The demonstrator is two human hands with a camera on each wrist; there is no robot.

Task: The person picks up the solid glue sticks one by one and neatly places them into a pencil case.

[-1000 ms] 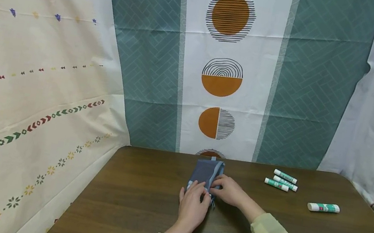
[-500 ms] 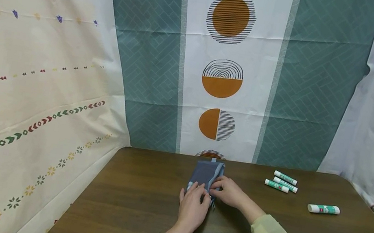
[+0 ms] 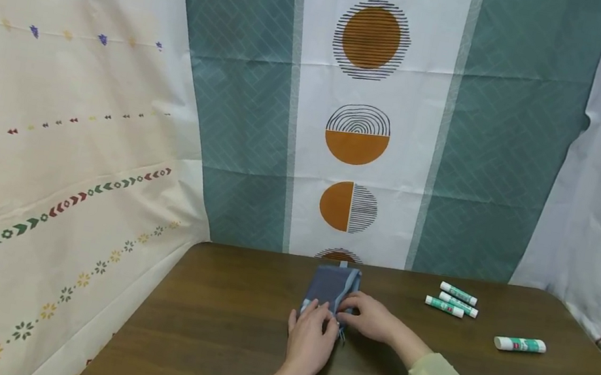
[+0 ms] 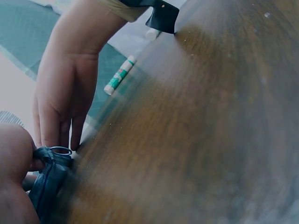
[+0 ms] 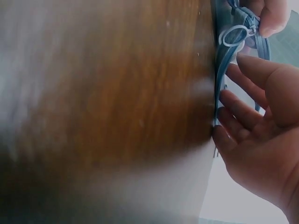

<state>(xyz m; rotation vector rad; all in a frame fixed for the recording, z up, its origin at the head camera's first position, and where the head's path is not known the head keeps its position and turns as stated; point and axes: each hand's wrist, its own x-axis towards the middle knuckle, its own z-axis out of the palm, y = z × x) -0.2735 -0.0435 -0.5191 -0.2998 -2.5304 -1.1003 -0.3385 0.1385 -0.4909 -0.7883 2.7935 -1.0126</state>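
A dark grey-blue zipper pouch (image 3: 328, 282) with a lighter blue zip lies flat near the table's far edge. My left hand (image 3: 309, 341) lies over its near end, and in the right wrist view the left thumb and fingertip pinch the fabric beside the zip's ring pull (image 5: 234, 35). From the right side, my right hand (image 3: 372, 319) holds the pouch's zipped edge between thumb and fingers. The zip gapes there in the right wrist view, with something whitish partly visible inside. The near end of the pouch is mostly hidden under my left hand in the head view.
On the brown wooden table (image 3: 205, 331), three green-and-white glue sticks (image 3: 444, 306) lie close together at the back right. A larger glue stick (image 3: 520, 344) lies farther right. Patterned cloth hangs behind the table and along both sides.
The head view has tilted up slightly, so the table and hands appear lower. Both hands stay at the pouch in nearly the same pose.
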